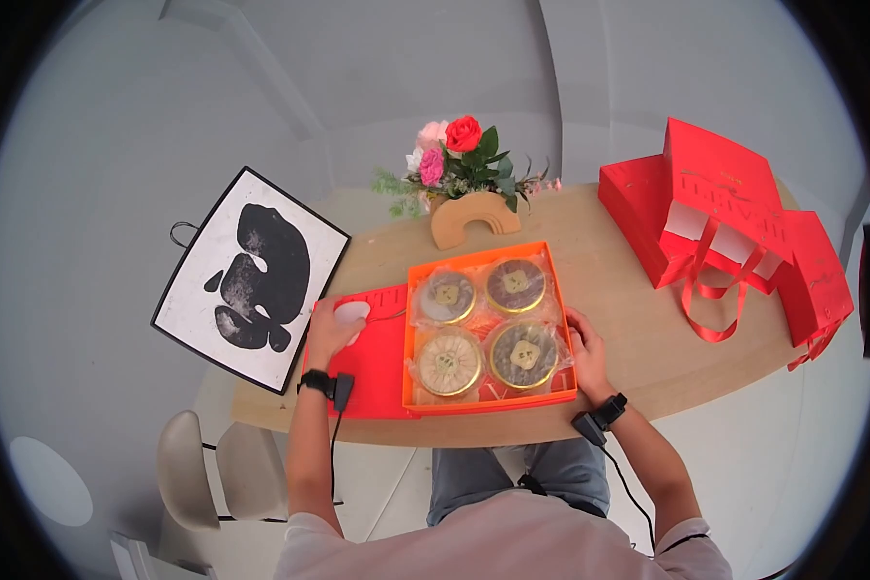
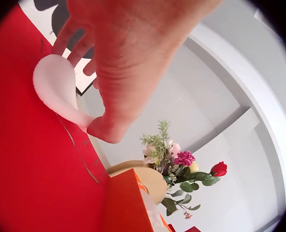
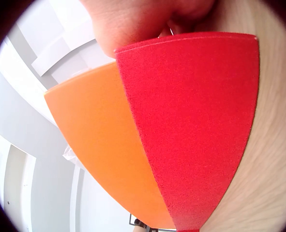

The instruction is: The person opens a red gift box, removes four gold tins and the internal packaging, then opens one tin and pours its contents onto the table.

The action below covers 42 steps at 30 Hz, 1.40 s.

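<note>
My left hand (image 1: 327,336) pinches a thin white round foam pad (image 2: 53,84), which bows between thumb and fingers. It is held over a flat red lid (image 1: 377,372) lying left of the box. My right hand (image 1: 590,356) grips the right side of an orange and red gift box (image 1: 493,405), its thumb at the upper edge and its fingers partly hidden behind the wall. Inside the open box sit several round gold-rimmed tins (image 1: 523,355) wrapped in clear plastic. Three have dark contents and one at the near left is pale.
Behind the box stands an arch-shaped wooden vase (image 1: 474,215) with flowers (image 1: 463,134). A black-and-white picture board (image 1: 261,275) leans at the table's left edge. Red paper bags (image 1: 720,174) with ribbon handles stand at the right. A beige chair (image 1: 246,469) is at lower left.
</note>
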Tool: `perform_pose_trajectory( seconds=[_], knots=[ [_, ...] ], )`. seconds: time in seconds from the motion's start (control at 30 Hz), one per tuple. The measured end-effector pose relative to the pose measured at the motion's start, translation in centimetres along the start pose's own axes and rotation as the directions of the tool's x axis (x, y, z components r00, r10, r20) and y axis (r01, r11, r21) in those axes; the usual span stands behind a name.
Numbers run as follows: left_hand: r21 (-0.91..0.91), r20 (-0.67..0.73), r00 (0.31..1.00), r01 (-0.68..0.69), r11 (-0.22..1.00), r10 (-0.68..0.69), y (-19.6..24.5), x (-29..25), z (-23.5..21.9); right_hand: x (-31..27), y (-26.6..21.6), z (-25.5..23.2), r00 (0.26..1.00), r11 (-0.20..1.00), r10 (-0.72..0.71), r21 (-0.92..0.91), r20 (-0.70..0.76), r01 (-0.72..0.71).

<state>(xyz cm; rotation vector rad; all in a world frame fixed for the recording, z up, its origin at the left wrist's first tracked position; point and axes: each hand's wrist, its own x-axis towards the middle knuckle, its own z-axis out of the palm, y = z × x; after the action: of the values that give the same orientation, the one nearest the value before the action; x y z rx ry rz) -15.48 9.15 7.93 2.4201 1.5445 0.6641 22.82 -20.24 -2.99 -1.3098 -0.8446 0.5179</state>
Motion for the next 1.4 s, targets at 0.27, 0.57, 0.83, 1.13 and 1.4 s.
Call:
perform_pose_trajectory(
  seconds=[0.27, 0.57, 0.83, 1.13, 1.4],
  knots=[
    [-0.110, -0.063, 0.994, 0.083, 0.990, -0.090, 1.0, 9.7, 2.1, -0.1, -1.1, -0.2, 1.000, 1.000, 0.016, -0.027, -0.005, -0.016],
    [0.053, -0.103, 0.985, -0.133, 0.990, 0.138, -1.0, 11.6, 4.0, -0.1, 0.0, 0.0, 1.000, 1.000, 0.006, 0.007, -0.007, -0.006],
    [0.102, -0.156, 0.984, 0.101, 0.990, -0.084, -6.2, 2.5, 1.0, 0.0, 0.0, 0.0, 1.000, 0.999, 0.016, 0.052, 0.002, -0.016],
    [0.099, -0.272, 0.808, 0.564, 0.820, -0.523, -13.3, -13.1, -1.8, 0.1, 0.3, 0.0, 1.000, 0.999, 0.011, 0.044, 0.007, -0.011],
    [-0.397, 0.000, 0.761, 0.596, 0.698, -0.649, -12.1, -15.4, -2.4, 0.1, 0.4, -0.1, 1.000, 0.999, 0.019, 0.029, 0.010, -0.020]
  ],
)
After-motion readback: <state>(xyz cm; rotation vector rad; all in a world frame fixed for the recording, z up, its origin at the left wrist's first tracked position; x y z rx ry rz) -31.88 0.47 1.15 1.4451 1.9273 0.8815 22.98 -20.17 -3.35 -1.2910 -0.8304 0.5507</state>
